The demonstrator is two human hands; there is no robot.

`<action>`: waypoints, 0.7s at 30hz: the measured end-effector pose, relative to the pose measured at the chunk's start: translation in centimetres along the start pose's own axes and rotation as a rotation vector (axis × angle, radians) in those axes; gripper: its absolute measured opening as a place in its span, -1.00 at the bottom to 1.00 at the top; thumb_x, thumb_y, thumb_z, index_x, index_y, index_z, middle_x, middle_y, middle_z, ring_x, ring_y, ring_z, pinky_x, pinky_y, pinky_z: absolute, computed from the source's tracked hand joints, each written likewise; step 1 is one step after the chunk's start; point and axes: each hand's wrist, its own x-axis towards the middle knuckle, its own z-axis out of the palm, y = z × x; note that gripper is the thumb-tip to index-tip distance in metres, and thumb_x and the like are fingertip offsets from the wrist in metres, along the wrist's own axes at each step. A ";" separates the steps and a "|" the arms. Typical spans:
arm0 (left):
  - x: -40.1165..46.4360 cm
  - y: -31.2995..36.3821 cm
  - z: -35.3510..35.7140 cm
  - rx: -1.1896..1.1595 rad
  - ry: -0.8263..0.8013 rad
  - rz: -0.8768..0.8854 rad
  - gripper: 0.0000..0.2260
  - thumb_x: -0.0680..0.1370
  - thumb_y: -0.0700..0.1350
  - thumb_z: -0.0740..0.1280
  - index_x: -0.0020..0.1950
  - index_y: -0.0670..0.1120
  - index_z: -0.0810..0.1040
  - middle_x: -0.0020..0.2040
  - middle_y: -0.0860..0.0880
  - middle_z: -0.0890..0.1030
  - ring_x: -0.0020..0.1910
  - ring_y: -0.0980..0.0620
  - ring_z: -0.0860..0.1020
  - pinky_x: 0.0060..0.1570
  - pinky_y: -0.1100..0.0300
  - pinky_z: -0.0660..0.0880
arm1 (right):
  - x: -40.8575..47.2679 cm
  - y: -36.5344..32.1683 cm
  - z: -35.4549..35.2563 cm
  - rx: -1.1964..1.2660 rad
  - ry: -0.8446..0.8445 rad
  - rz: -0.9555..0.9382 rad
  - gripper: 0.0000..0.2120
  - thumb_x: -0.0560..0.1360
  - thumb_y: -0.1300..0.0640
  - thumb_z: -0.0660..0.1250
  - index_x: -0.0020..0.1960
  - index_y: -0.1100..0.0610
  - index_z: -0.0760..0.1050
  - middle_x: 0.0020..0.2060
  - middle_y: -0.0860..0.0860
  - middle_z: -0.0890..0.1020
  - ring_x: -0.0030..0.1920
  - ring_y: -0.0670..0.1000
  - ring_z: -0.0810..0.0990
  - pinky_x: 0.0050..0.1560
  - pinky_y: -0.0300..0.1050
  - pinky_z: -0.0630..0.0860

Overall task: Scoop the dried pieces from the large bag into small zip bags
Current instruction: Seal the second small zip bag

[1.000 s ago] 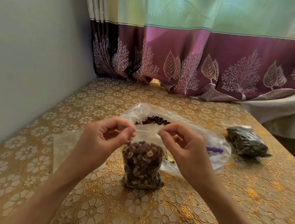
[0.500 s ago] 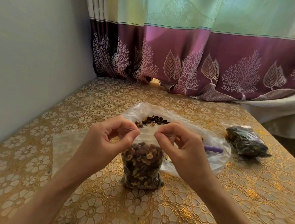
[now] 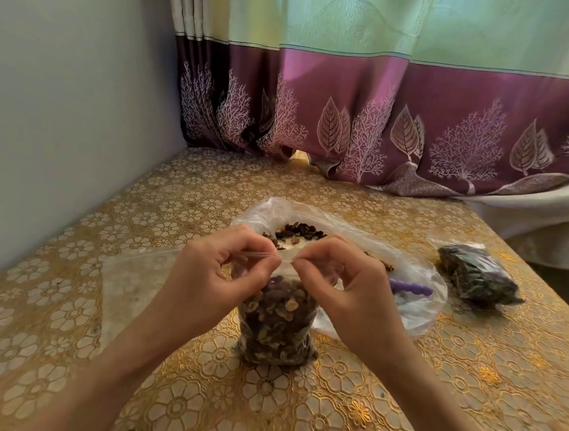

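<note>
Since the earlier frame the two hands have been drawn closer together along the top strip of the small clear zip bag filled with brown dried pieces [image 3: 277,321], which stands upright on the gold floral tablecloth [image 3: 398,397]. The strip is pinched by the left hand [image 3: 216,274] and the right hand [image 3: 345,289]. Just behind lies the large open clear plastic bag [image 3: 419,265]; a second filled small bag [image 3: 477,277] lies well apart at the right
</note>
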 end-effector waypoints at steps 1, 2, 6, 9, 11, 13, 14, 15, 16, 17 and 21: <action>0.0 0.0 0.0 -0.002 -0.004 0.005 -0.98 0.42 -0.05 0.34 -0.18 0.06 0.55 -0.23 0.15 0.57 -0.29 0.19 0.51 -0.28 0.43 0.41 | 0.0 0.0 0.0 -0.002 0.003 -0.008 -0.89 0.45 0.32 0.37 -0.15 0.12 0.57 -0.26 0.01 0.58 -0.23 -0.03 0.52 -0.23 -0.34 0.44; 0.0 0.0 0.1 -0.004 -0.007 0.012 -0.98 0.43 -0.05 0.37 -0.17 0.04 0.56 -0.22 0.13 0.58 -0.29 0.18 0.51 -0.28 0.42 0.41 | 0.0 0.0 0.1 -0.005 0.004 -0.016 -0.90 0.45 0.32 0.37 -0.15 0.14 0.57 -0.26 0.02 0.58 -0.23 -0.02 0.52 -0.23 -0.34 0.44; 0.1 0.1 0.4 0.030 0.009 0.019 -0.98 0.45 -0.12 0.41 -0.14 -0.03 0.59 -0.26 0.08 0.58 -0.29 0.07 0.52 -0.33 0.25 0.46 | 0.0 0.0 0.2 -0.028 -0.001 -0.040 -0.94 0.45 0.32 0.37 -0.13 0.20 0.57 -0.25 0.04 0.57 -0.23 0.00 0.52 -0.23 -0.29 0.47; 0.0 0.2 0.4 0.053 0.017 0.033 -0.95 0.43 -0.07 0.40 -0.18 -0.02 0.58 -0.30 0.13 0.55 -0.32 0.10 0.49 -0.36 0.23 0.43 | -0.1 -0.1 0.2 -0.033 0.000 -0.045 -0.94 0.45 0.31 0.38 -0.14 0.18 0.56 -0.24 0.04 0.58 -0.22 -0.01 0.54 -0.21 -0.29 0.48; 0.0 0.3 0.4 0.071 0.017 0.048 -0.90 0.43 -0.02 0.33 -0.18 -0.02 0.58 -0.32 0.15 0.53 -0.34 0.15 0.46 -0.36 0.31 0.38 | -0.1 -0.1 0.3 -0.034 0.002 -0.049 -0.95 0.45 0.31 0.38 -0.14 0.19 0.57 -0.23 0.04 0.58 -0.21 -0.02 0.54 -0.20 -0.33 0.46; 0.1 0.4 0.3 0.101 0.000 0.066 -0.87 0.44 -0.03 0.29 -0.17 -0.06 0.58 -0.31 0.14 0.52 -0.35 0.15 0.45 -0.36 0.33 0.37 | 0.0 -0.2 0.3 -0.048 0.007 -0.062 -0.95 0.45 0.32 0.39 -0.14 0.20 0.57 -0.24 0.04 0.58 -0.21 -0.06 0.53 -0.20 -0.39 0.43; 0.1 0.4 0.3 0.124 -0.015 0.079 -0.87 0.45 -0.05 0.30 -0.17 -0.09 0.58 -0.30 0.11 0.53 -0.34 0.14 0.45 -0.36 0.34 0.37 | 0.0 -0.2 0.3 -0.064 0.008 -0.073 -0.94 0.45 0.32 0.39 -0.15 0.20 0.57 -0.24 0.02 0.57 -0.21 -0.09 0.53 -0.20 -0.41 0.41; 0.1 0.4 0.2 0.154 -0.030 0.094 -0.88 0.45 -0.08 0.31 -0.16 -0.11 0.58 -0.28 0.10 0.54 -0.33 0.13 0.46 -0.35 0.37 0.37 | 0.0 -0.2 0.2 -0.083 0.010 -0.085 -0.94 0.44 0.33 0.39 -0.15 0.19 0.57 -0.25 0.01 0.57 -0.22 -0.12 0.52 -0.21 -0.43 0.40; 0.1 0.4 0.1 0.191 -0.044 0.114 -0.90 0.45 -0.11 0.32 -0.14 -0.12 0.58 -0.27 0.09 0.54 -0.33 0.13 0.48 -0.33 0.38 0.39 | 0.0 -0.2 0.2 -0.097 0.015 -0.094 -0.92 0.44 0.33 0.40 -0.16 0.18 0.56 -0.25 -0.01 0.56 -0.22 -0.15 0.51 -0.21 -0.44 0.39; 0.1 0.4 0.0 0.236 -0.057 0.136 -0.90 0.46 -0.11 0.33 -0.12 -0.12 0.59 -0.25 0.09 0.54 -0.32 0.14 0.49 -0.31 0.39 0.41 | -0.1 -0.3 0.2 -0.102 0.020 -0.096 -0.90 0.44 0.33 0.40 -0.16 0.15 0.56 -0.26 -0.03 0.56 -0.23 -0.17 0.50 -0.21 -0.45 0.38; 0.1 0.3 -0.2 0.380 -0.100 0.196 -0.77 0.48 0.00 0.26 -0.08 -0.11 0.62 -0.22 0.07 0.56 -0.28 0.17 0.51 -0.28 0.27 0.51 | -0.1 -0.2 0.1 -0.086 0.013 -0.066 -0.92 0.44 0.29 0.40 -0.15 0.14 0.57 -0.26 -0.04 0.58 -0.22 -0.12 0.53 -0.20 -0.37 0.43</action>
